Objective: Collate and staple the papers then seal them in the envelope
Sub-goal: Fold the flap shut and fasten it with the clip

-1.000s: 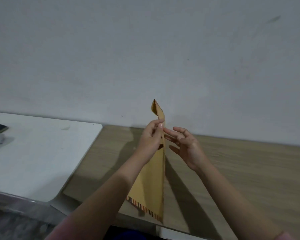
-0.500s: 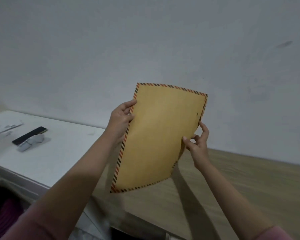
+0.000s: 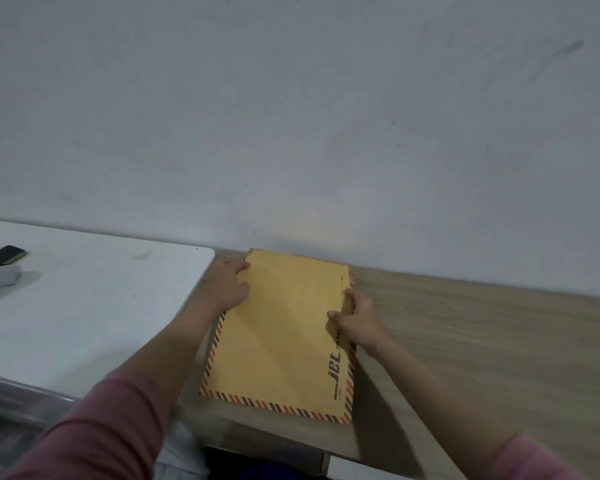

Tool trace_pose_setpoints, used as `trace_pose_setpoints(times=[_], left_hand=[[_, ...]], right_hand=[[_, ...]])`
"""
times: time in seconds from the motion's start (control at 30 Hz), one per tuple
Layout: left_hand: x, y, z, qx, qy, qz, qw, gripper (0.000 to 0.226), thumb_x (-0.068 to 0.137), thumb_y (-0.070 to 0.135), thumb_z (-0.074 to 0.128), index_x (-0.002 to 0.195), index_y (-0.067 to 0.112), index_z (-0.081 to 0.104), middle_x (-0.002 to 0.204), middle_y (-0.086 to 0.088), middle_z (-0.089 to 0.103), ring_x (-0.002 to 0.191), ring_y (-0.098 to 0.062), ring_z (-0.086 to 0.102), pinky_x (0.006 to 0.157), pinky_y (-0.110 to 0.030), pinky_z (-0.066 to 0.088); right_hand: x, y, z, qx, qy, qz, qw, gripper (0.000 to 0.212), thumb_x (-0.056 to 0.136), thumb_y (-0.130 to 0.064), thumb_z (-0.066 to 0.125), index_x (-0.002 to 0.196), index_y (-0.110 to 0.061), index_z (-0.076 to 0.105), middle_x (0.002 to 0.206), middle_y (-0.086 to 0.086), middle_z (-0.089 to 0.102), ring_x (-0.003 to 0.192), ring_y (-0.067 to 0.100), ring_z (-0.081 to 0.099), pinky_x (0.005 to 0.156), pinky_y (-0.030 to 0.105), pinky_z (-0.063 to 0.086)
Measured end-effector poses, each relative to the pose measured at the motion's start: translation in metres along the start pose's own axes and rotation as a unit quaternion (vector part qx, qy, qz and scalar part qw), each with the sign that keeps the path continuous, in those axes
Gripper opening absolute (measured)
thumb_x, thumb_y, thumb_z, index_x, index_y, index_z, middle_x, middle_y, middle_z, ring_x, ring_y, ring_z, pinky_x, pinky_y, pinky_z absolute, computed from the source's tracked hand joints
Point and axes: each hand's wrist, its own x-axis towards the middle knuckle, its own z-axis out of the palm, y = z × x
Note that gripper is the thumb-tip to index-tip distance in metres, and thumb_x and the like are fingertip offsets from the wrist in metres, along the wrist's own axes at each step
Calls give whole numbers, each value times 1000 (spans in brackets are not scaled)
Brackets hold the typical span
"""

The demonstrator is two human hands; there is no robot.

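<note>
The envelope [image 3: 284,341] lies flat on the wooden desk [image 3: 482,358], its far end near the wall. The left hand [image 3: 227,284] rests on the far-left edge, fingers loosely bent. The right hand [image 3: 359,318] pinches the right edge. To seal well, hold the body steady with the left hand and crease along the right edge evenly.
</note>
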Motion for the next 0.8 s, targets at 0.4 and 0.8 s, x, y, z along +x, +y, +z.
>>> trace_pose_setpoints(times=[0.4,0.8], left_hand=[[24,-64,65,72,-83,-5,994,80,79,56,63,146,27,29,157,-11,10,143,-33,7,117,-44,10],[24,-67,72,114,-112,-14,987,78,88,53,51,150,29,11,159,-3,-16,146,-24,-12,115,-52,-8]], right_hand=[[29,23,61,-224,-10,-14,974,76,81,-47,63,140,-19,24,156,8,-16,144,35,1,118,44,18],[29,25,76,-292,-6,11,956,83,84,-49,56,147,-21,9,155,12,-20,142,36,-18,113,52,-10]])
